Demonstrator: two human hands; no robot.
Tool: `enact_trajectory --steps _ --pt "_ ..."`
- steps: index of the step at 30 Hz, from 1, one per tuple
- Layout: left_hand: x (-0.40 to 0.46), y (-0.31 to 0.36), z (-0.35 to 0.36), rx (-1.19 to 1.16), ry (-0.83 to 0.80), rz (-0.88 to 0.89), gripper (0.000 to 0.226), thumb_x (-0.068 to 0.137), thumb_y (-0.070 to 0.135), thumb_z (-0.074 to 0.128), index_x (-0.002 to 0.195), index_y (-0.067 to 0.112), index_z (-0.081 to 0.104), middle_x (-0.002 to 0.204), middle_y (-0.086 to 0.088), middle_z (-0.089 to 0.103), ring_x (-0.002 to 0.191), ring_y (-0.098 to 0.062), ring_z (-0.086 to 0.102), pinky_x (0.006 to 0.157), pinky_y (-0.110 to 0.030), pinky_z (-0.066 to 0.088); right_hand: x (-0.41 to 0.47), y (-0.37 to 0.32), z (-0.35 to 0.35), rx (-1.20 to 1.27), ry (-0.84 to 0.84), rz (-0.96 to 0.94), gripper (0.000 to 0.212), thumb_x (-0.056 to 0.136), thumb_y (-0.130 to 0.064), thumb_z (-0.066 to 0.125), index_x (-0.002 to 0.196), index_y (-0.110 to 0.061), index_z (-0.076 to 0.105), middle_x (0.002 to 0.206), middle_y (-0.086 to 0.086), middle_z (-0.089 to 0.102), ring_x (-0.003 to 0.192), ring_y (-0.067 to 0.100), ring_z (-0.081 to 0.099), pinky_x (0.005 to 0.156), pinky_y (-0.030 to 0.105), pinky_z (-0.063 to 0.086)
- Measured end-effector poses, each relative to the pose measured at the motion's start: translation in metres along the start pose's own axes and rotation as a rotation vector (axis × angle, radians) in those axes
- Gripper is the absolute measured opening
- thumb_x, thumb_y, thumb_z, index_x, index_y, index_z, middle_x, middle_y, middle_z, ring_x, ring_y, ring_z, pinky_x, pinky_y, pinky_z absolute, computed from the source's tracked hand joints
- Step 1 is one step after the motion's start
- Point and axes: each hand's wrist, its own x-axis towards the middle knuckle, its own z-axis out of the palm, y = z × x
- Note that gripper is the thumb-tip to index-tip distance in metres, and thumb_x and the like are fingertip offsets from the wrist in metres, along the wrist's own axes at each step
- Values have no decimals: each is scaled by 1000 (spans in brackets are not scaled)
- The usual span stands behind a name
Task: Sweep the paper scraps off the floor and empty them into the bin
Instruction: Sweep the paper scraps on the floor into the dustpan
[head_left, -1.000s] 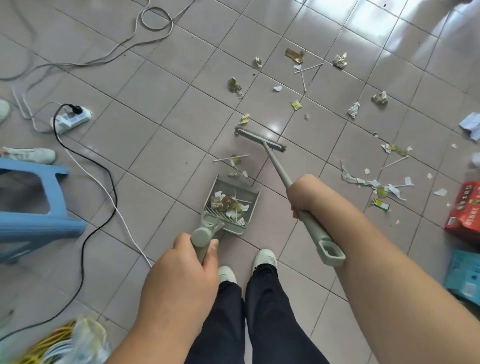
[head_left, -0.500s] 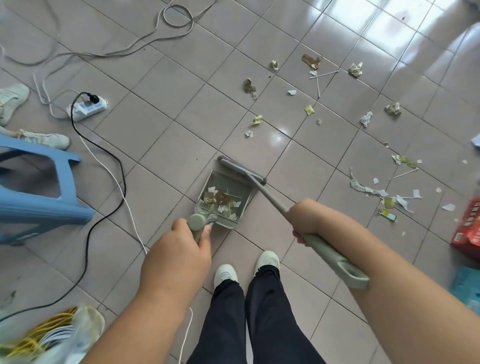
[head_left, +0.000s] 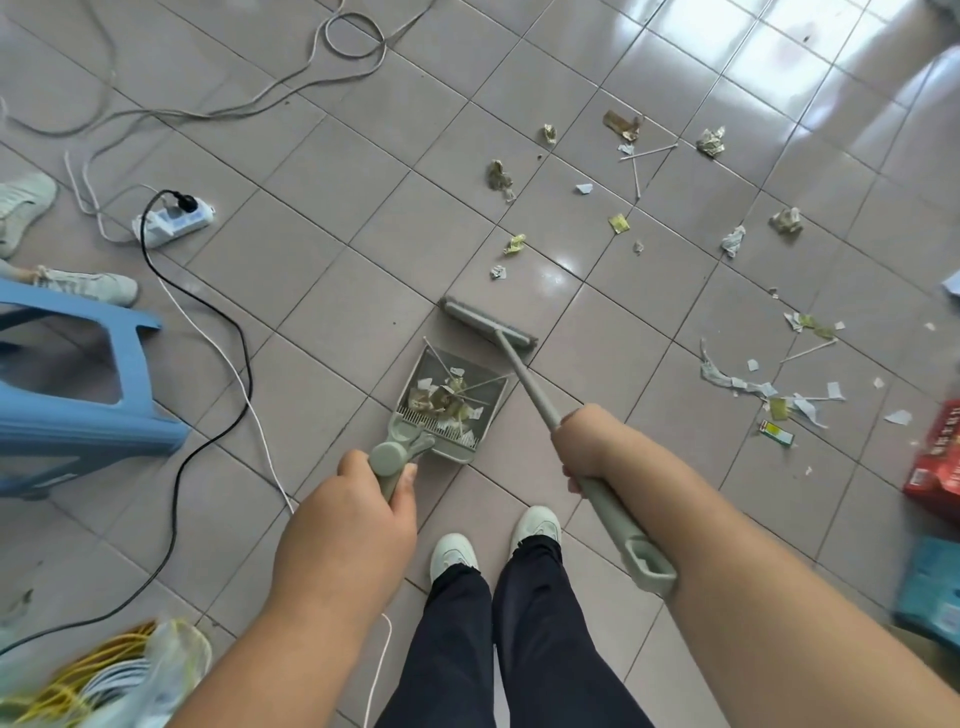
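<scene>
Roughly partway: left hand (head_left: 358, 525) gripping dustpan (head_left: 449, 402) handle, pan holding some paper scraps; right hand (head_left: 584, 447) gripping broom (head_left: 488, 323) shaft, head touching pan lip. Many scraps (head_left: 748, 384) lying on floor (head_left: 322, 166) beyond; bin not showing.

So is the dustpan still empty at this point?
No, the dustpan already holds a pile of paper scraps and a few thin sticks near its comb edge.
</scene>
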Motion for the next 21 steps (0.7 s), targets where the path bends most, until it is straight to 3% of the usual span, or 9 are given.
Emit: enact_trajectory --steps 4,7,10,15,21 --pt "4 0 -2 -3 -1 7 33 92 44 43 86 11 44 58 2 40 61 -28 43 55 -30 36 -22 2 8 -94 -86 -69 14 97 -5 38 87 -6 47 66 7 50 49 16 51 44 22 44" --pt "7 1 -2 -4 -1 23 33 91 44 42 86 12 45 57 4 39 60 -28 43 55 -30 35 -40 16 -11 -99 -132 -27 27 96 -7 31 101 0 56 61 8 55 38 17 52 41 19 42" --pt "11 5 -2 -24 7 44 32 91 44 43 85 12 45 56 3 40 59 -28 41 54 -30 35 -49 29 -37 -12 -54 -31 34 94 -12 33 112 -4 61 61 9 58 38 21 50 43 19 43" --pt "31 25 -4 -53 35 58 33 91 43 44 85 11 46 65 -3 47 63 -28 41 57 -31 35 -45 33 -76 138 54 -71 33 94 -11 35 113 -10 62 60 9 55 35 19 47 39 17 42" --pt "75 68 -8 -16 54 62 33 91 43 44 84 12 43 59 2 40 62 -29 41 56 -30 34 -2 9 -137 267 148 -52 27 94 -9 34 102 -8 60 62 11 53 36 18 47 37 15 41"
